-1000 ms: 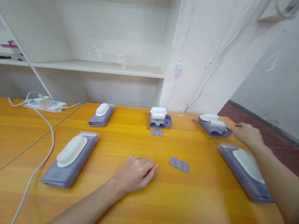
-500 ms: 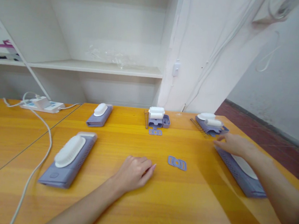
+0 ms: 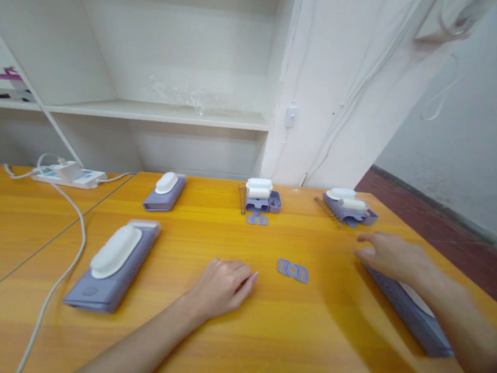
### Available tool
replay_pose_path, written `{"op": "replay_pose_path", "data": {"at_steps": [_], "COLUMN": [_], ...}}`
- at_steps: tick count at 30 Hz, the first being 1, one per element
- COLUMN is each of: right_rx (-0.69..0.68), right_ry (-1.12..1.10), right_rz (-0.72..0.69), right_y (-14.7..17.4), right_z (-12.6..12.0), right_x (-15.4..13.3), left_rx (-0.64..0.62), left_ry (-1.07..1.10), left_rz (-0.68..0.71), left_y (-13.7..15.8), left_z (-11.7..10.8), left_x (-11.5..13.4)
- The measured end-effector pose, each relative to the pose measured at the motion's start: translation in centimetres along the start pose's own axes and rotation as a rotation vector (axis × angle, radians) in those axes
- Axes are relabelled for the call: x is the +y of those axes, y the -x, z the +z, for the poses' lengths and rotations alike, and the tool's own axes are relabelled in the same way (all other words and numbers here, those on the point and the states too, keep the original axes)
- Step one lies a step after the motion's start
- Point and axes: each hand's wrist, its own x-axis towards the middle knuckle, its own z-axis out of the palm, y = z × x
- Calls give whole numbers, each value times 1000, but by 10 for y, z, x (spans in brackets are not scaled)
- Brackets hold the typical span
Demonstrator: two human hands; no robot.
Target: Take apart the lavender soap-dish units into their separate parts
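Observation:
My left hand (image 3: 223,289) rests on the table with its fingers loosely curled and no object visible in it. To its right lies a flat purple-grey plastic frame (image 3: 293,270) with cut-out openings. At the right, my right hand (image 3: 392,257) is over the far end of a purple-grey case (image 3: 411,311) that carries a white oval piece on top. Its thumb and forefinger point left past the case's end, and the other fingers are hidden. My forearm covers part of the case.
A similar case with a white brush (image 3: 117,250) lies at left, a smaller case (image 3: 165,194) behind it. Small cases with rollers, springs and loose parts stand at the back centre (image 3: 258,196) and back right (image 3: 348,205). A white cable (image 3: 81,236) runs from a power strip (image 3: 88,179).
The right-hand case has shifted toward me and slightly right, together with my right hand. My left hand stays in place.

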Motion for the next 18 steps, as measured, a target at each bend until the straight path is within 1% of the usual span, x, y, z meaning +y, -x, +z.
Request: {"op": "replay_pose_path", "data": {"at_steps": [1, 2, 3, 4, 6, 8, 10, 13, 15, 18], "right_rx": [25, 75, 101, 104, 101, 111, 181, 264, 269, 235], "right_ry": [1, -9, -44, -91, -117, -58, 46, 146, 160, 155], "right_rz": [-45, -183, -336, -459, -629, -742, -797, -834, -827, -810], "right_y": [8, 17, 27, 36, 53, 63, 67, 63, 59, 56], "right_z": [-3, -5, -5, -5, 0, 7, 13, 16, 14, 6], "right_x": [-13, -29, -46, -64, -98, -126, -144, -149, -145, -140], "left_rx": [5, 9, 12, 12, 9, 2, -5, -1, 4, 5], "left_ry": [1, 2, 4, 6, 7, 8, 8, 11, 12, 11], "left_rz": [2, 4, 5, 6, 3, -2, -3, 1, 4, 9], "left_y": [0, 0, 0, 0, 0, -1, -1, -2, -2, -1], "left_z": [0, 0, 1, 0, 0, -1, -2, -2, -1, -1], "left_x": [0, 0, 0, 0, 0, 1, 1, 1, 0, 0]}}
